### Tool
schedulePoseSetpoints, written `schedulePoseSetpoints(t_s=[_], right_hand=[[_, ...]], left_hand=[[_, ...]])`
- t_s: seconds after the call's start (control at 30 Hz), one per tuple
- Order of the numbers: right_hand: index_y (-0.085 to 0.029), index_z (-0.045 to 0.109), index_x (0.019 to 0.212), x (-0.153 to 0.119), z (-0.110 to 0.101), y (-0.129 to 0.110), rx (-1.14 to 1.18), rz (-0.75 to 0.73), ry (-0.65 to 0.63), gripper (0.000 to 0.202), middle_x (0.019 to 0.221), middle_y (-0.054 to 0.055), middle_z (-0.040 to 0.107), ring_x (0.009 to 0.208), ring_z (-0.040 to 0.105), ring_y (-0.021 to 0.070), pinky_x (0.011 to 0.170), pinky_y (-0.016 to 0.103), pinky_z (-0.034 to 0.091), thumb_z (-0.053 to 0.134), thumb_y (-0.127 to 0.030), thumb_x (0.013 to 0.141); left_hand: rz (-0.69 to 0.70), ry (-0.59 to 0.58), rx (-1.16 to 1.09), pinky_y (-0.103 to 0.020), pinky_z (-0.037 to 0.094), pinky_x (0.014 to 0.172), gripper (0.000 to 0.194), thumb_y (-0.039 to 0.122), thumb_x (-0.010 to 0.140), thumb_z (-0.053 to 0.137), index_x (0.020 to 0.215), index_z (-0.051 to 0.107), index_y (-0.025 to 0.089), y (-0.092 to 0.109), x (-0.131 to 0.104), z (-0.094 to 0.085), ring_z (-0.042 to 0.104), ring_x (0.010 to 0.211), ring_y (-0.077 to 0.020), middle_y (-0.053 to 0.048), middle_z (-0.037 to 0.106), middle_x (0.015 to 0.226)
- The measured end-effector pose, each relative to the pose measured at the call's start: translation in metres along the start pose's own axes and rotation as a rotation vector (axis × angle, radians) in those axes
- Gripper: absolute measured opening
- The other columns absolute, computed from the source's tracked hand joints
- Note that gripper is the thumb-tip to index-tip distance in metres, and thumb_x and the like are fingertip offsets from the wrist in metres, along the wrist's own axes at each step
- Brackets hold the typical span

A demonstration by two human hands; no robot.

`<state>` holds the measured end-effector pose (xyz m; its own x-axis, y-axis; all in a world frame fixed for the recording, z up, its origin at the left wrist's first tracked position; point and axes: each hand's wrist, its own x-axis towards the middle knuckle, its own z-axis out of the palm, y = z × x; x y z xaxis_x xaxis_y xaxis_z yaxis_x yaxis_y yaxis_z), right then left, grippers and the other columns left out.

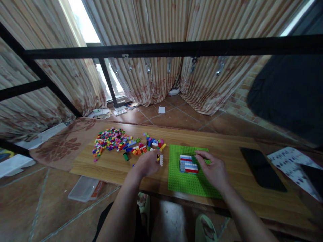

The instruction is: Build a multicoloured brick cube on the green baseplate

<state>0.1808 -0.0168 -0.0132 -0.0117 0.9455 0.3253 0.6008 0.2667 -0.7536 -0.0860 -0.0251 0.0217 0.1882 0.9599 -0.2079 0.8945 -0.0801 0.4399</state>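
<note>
ngl, with the left hand point(149, 163) pinching a white brick point(161, 160) and the right hand point(214, 168) bunched narrow, can't tell on what, beside the brick stack point(188, 165) on the green baseplate point(181, 183), one careless sideways nudge could pop a layer loose

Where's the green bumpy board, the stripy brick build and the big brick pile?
Green bumpy board point(180, 183): head view, bare studs near the front.
Stripy brick build point(188, 164): head view, middle of its top.
Big brick pile point(110, 139): head view, middle of the heap.
</note>
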Motion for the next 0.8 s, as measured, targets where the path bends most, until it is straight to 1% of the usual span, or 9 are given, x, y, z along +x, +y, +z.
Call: schedulePoseSetpoints(t_s=[0.1,0.13,0.2,0.3,0.4,0.5,0.63,0.7,0.8], right_hand=[[-0.021,0.071,0.1,0.0,0.001,-0.001,-0.002,0.002,-0.01,0.032,0.098,0.008,0.075,0.09,0.07,0.0245,0.087,0.042,0.054,0.052,-0.043,0.086],[-0.021,0.071,0.1,0.0,0.001,-0.001,-0.002,0.0,-0.013,0.032,0.098,0.008,0.074,0.09,0.07,0.0244,0.087,0.042,0.053,0.052,-0.043,0.086],[-0.022,0.071,0.1,0.0,0.001,-0.001,-0.01,-0.005,-0.012,0.032,0.098,0.007,0.075,0.09,0.07,0.0244,0.087,0.043,0.053,0.051,-0.043,0.087],[-0.023,0.071,0.1,0.0,0.001,0.0,-0.029,-0.019,-0.007,0.031,0.098,0.007,0.075,0.09,0.07,0.0245,0.086,0.043,0.054,0.051,-0.042,0.087],[-0.023,0.071,0.099,0.001,0.001,0.002,-0.055,-0.024,-0.005,0.031,0.099,0.006,0.075,0.09,0.07,0.0247,0.085,0.042,0.054,0.05,-0.043,0.087],[-0.023,0.071,0.098,0.004,0.002,0.004,-0.073,-0.025,-0.011,0.031,0.099,0.007,0.074,0.09,0.07,0.0247,0.084,0.041,0.055,0.049,-0.043,0.088],[-0.023,0.071,0.098,0.007,0.007,0.003,-0.071,-0.037,-0.016,0.031,0.1,0.007,0.074,0.092,0.069,0.0251,0.085,0.042,0.054,0.049,-0.042,0.088],[-0.024,0.071,0.098,0.009,0.009,0.002,-0.064,-0.036,-0.022,0.03,0.1,0.007,0.074,0.092,0.069,0.0253,0.086,0.043,0.054,0.049,-0.042,0.089],[-0.025,0.07,0.098,0.009,0.01,0.004,-0.058,-0.029,-0.044,0.03,0.1,0.006,0.074,0.093,0.068,0.0253,0.086,0.044,0.054,0.048,-0.042,0.089]], left_hand=[[0.019,0.033,-0.059,-0.023,0.042,0.062,0.043,0.017,0.067,0.059,0.11,0.065,0.02,-0.01,-0.001,-0.005,0.063,0.071,-0.017,-0.003,0.07,0.08],[0.022,0.053,-0.072,-0.023,0.042,0.062,0.043,0.017,0.069,0.059,0.112,0.065,0.019,-0.014,-0.001,-0.007,0.063,0.071,-0.0166,-0.003,0.07,0.081],[-0.005,0.096,-0.076,-0.023,0.042,0.062,0.037,0.018,0.073,0.057,0.109,0.067,0.018,-0.024,-0.002,-0.013,0.062,0.07,-0.0159,-0.003,0.07,0.079],[-0.147,0.2,-0.056,-0.023,0.042,0.062,0.029,0.023,0.08,0.053,0.103,0.069,0.016,-0.04,-0.002,-0.024,0.062,0.068,-0.0156,-0.003,0.07,0.074],[-0.257,0.298,-0.049,-0.023,0.043,0.066,0.027,0.026,0.083,0.052,0.101,0.071,0.019,-0.048,-0.001,-0.03,0.064,0.075,-0.0166,-0.004,0.072,0.083],[-0.255,0.325,-0.03,-0.024,0.045,0.07,0.026,0.025,0.085,0.05,0.099,0.072,0.02,-0.045,0.006,-0.03,0.066,0.082,-0.018,-0.006,0.073,0.092],[-0.198,0.361,0.056,-0.026,0.046,0.078,0.029,0.017,0.085,0.045,0.101,0.07,0.02,-0.03,0.024,-0.025,0.066,0.087,-0.019,-0.007,0.072,0.096],[-0.181,0.371,0.072,-0.027,0.046,0.083,0.03,0.014,0.084,0.046,0.102,0.069,0.02,-0.025,0.032,-0.021,0.065,0.093,-0.0193,-0.007,0.07,0.103],[-0.16,0.391,0.074,-0.028,0.045,0.092,0.033,0.012,0.082,0.049,0.107,0.068,0.02,-0.024,0.039,-0.017,0.062,0.103,-0.0203,-0.008,0.067,0.112]])
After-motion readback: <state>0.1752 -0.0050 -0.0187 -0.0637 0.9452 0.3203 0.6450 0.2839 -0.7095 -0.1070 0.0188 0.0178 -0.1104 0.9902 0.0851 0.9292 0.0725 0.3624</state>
